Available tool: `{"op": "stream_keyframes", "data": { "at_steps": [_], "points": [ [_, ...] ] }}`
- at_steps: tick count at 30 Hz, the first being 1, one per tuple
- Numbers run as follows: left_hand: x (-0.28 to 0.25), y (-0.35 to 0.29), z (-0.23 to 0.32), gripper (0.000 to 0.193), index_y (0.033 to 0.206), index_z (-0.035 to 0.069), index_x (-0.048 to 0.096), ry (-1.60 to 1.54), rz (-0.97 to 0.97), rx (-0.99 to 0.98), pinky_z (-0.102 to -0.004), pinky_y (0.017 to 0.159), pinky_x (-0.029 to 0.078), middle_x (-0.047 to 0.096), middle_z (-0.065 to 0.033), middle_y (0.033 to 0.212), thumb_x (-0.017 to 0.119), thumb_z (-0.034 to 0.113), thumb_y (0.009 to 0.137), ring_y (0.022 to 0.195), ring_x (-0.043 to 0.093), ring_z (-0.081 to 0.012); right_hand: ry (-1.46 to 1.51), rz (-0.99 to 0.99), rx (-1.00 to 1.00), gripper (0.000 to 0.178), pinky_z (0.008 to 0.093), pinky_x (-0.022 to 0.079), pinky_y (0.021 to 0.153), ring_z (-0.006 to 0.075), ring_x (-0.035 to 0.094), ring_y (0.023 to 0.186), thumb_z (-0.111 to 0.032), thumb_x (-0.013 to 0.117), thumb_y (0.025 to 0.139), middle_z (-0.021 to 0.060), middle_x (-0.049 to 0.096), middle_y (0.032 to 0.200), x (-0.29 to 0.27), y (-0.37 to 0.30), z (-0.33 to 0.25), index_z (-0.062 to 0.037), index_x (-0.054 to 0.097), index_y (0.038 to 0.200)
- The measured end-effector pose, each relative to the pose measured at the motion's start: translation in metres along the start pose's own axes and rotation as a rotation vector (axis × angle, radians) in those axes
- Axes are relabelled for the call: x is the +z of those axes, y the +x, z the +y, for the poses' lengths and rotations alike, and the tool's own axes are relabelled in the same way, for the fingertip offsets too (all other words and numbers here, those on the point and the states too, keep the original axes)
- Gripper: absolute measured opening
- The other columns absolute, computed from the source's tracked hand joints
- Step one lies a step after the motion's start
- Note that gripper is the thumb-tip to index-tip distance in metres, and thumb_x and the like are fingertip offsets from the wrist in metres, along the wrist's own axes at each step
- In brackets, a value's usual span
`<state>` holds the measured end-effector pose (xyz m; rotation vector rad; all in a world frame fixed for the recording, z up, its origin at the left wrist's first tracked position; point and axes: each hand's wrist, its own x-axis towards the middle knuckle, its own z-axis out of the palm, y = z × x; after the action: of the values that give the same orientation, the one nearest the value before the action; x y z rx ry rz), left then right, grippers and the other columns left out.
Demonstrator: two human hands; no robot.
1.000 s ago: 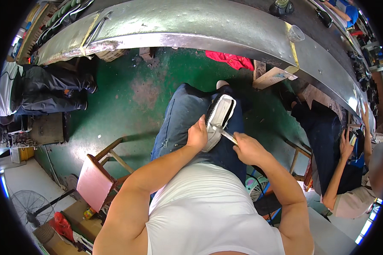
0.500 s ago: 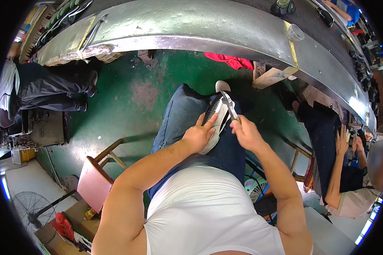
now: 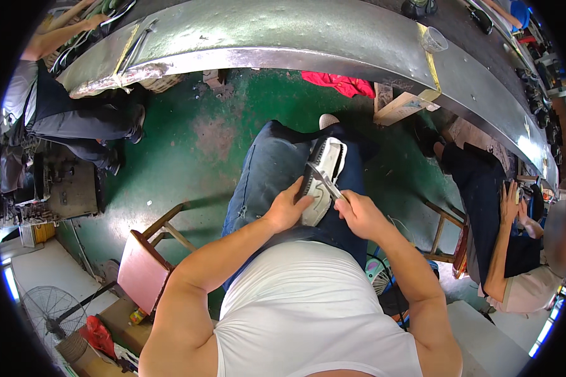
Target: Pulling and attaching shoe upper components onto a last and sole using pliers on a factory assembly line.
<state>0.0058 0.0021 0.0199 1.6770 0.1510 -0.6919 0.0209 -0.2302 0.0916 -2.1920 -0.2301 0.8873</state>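
White shoe (image 3: 324, 179) on lap | left hand (image 3: 287, 209) clasps it | right hand (image 3: 357, 213) grips blade (image 3: 324, 180)

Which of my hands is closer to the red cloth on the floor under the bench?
Right. The right hand, gripping a metal tool, sits below the red cloth; the left hand, holding the white shoe, lies farther left.

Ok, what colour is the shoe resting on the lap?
White shoe with a dark sole edge, seen in the head view.
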Motion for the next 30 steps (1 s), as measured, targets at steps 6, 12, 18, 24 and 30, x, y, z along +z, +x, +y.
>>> {"op": "stream_keyframes", "data": {
  "at_steps": [6, 12, 18, 24, 30],
  "points": [
    [-0.002, -0.001, 0.011, 0.098, 0.158, -0.003, 0.01, 0.207, -0.077, 0.023, -0.0347, 0.112, 0.037, 0.05, -0.033, 0.141, 0.072, 0.027, 0.088, 0.135, 0.049, -0.0355, -0.095, 0.074, -0.087, 0.04, 0.0531, 0.049, 0.075, 0.0467, 0.064, 0.087, -0.036, 0.048, 0.103, 0.0255, 0.066, 0.089, 0.013, -0.019, -0.001, 0.0021, 0.06, 0.096],
    [-0.006, -0.014, 0.044, 0.102, 0.157, 0.002, 0.01, 0.387, -0.102, 0.01, -0.0403, 0.102, 0.047, 0.062, -0.0322, 0.123, 0.075, 0.019, 0.081, 0.114, 0.064, -0.0423, -0.081, 0.113, -0.059, 0.036, 0.0469, 0.052, 0.074, 0.0406, 0.067, 0.083, -0.033, 0.05, 0.102, 0.021, 0.068, 0.086, 0.021, -0.028, 0.023, 0.0012, 0.061, 0.1],
    [-0.047, -0.019, 0.106, 0.064, 0.128, -0.001, 0.047, 0.3, 0.278, 0.402, -0.0371, 0.094, 0.053, 0.068, -0.0199, 0.113, 0.081, 0.006, 0.074, 0.107, 0.067, -0.0248, 0.386, 0.301, -0.002, 0.038, 0.0325, 0.051, 0.068, 0.0191, 0.065, 0.069, -0.033, 0.045, 0.106, 0.0103, 0.066, 0.076, 0.025, -0.062, 0.053, 0.0013, 0.061, 0.101],
    [-0.03, 0.025, 0.144, 0.042, 0.118, 0.0, 0.056, -0.213, 0.189, 0.543, -0.0309, 0.083, 0.054, 0.068, -0.0098, 0.104, 0.079, 0.012, 0.085, 0.095, 0.066, -0.0151, 0.585, 0.364, 0.106, 0.04, 0.0297, 0.049, 0.066, 0.0143, 0.062, 0.069, -0.035, 0.044, 0.107, 0.0081, 0.067, 0.077, 0.025, -0.067, 0.054, 0.0003, 0.061, 0.1],
    [-0.005, 0.072, 0.052, 0.077, 0.142, -0.009, 0.045, 0.301, -0.141, 0.188, -0.0361, 0.101, 0.048, 0.06, -0.0258, 0.132, 0.078, 0.022, 0.08, 0.118, 0.062, -0.0317, 0.329, 0.291, 0.187, 0.03, 0.0351, 0.05, 0.069, 0.0213, 0.063, 0.071, -0.03, 0.057, 0.099, 0.0127, 0.066, 0.079, 0.014, -0.062, 0.045, -0.0003, 0.061, 0.102]
  ]
}}
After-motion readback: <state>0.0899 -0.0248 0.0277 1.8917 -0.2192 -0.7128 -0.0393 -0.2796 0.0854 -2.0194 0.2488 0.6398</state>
